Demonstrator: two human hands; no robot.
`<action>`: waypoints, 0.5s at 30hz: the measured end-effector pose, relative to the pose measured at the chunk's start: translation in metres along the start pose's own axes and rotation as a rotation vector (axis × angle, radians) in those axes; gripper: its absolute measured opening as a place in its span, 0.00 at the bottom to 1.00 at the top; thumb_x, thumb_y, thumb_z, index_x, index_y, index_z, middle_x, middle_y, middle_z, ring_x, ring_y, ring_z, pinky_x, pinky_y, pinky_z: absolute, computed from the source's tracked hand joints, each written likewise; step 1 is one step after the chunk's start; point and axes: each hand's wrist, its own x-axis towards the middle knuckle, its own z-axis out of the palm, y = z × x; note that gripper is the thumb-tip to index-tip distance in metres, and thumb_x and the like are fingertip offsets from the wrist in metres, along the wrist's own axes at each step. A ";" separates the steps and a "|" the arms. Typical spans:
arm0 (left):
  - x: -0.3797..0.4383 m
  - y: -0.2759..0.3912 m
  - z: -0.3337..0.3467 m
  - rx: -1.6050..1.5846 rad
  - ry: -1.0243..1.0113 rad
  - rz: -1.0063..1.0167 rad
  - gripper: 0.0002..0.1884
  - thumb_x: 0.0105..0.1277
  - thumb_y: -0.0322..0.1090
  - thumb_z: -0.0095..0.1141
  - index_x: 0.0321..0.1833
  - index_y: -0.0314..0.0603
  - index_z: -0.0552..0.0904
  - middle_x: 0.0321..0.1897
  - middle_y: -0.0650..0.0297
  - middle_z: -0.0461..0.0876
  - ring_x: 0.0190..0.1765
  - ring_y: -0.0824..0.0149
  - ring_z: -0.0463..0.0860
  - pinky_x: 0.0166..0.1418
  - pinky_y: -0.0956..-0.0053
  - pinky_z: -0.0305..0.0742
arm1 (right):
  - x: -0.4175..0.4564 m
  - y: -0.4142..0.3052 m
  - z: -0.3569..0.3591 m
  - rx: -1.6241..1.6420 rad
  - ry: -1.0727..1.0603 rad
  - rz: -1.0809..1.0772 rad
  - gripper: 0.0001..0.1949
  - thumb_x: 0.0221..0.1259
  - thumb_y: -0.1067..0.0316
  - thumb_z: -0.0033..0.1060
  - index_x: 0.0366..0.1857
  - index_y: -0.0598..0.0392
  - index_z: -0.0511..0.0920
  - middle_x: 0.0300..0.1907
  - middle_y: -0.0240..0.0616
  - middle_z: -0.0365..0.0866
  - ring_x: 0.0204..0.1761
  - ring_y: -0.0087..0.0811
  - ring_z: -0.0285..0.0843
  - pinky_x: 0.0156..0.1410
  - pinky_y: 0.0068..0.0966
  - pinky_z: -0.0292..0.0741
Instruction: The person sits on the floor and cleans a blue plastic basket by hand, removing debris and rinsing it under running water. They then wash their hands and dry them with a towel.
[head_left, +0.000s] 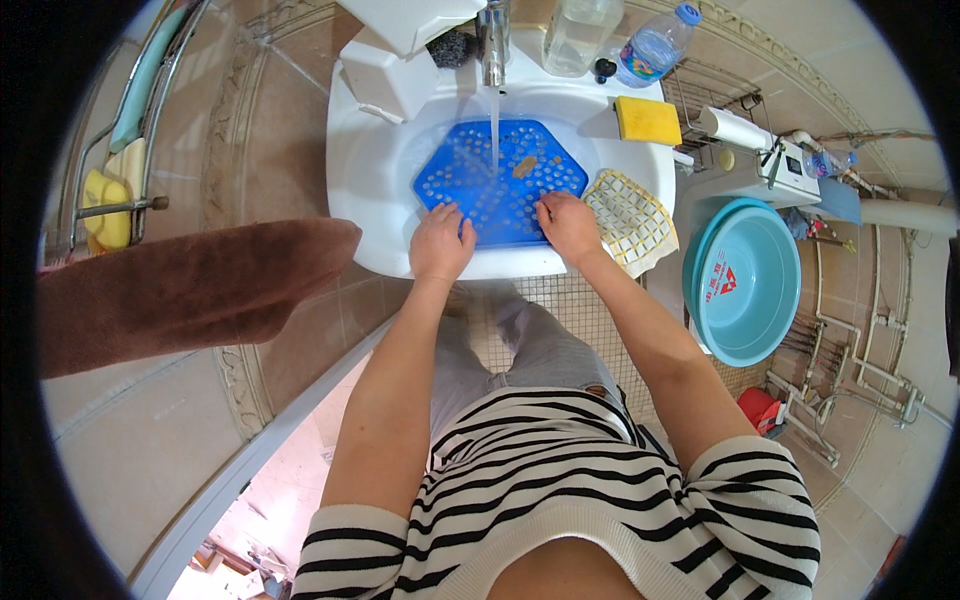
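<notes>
A blue hexagonal plastic piece (469, 206) full of round holes lies in the white washbasin (360, 180). Water runs from the chrome faucet (493, 56) onto it, and brown bits stick to its surface. At its near left edge, my left hand (442, 241) holds on, fingers over the side. My right hand (571, 225) grips the near right edge the same way. The undersides of both grips are hidden. Just right of my right hand, a yellow-and-white checked cloth (634, 217) drapes over the basin rim.
A yellow sponge (649, 121) and a water bottle (654, 49) sit on the basin's right side. White containers (390, 71) and a dark scouring pad (451, 49) stand at back left. A brown towel (195, 289) hangs left; light-blue basins (757, 292) are at right.
</notes>
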 end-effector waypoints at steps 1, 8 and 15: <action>0.000 0.000 0.000 0.005 -0.007 -0.002 0.12 0.58 0.37 0.51 0.36 0.36 0.82 0.47 0.56 0.81 0.55 0.55 0.76 0.58 0.63 0.71 | 0.000 0.000 0.000 -0.005 -0.024 0.013 0.12 0.58 0.62 0.50 0.26 0.59 0.79 0.33 0.45 0.80 0.39 0.46 0.75 0.45 0.38 0.73; 0.001 -0.001 0.001 0.016 -0.009 0.000 0.12 0.58 0.37 0.51 0.34 0.36 0.83 0.46 0.56 0.81 0.54 0.56 0.76 0.56 0.65 0.72 | 0.001 0.002 0.003 -0.021 -0.083 0.035 0.13 0.59 0.61 0.49 0.25 0.59 0.79 0.32 0.46 0.80 0.38 0.47 0.76 0.45 0.39 0.73; 0.003 -0.001 0.001 0.017 -0.057 -0.047 0.13 0.59 0.38 0.50 0.34 0.36 0.83 0.46 0.56 0.81 0.54 0.56 0.77 0.56 0.65 0.72 | 0.001 0.008 0.007 -0.056 -0.083 -0.004 0.11 0.58 0.63 0.50 0.27 0.59 0.79 0.32 0.47 0.80 0.37 0.47 0.76 0.43 0.39 0.74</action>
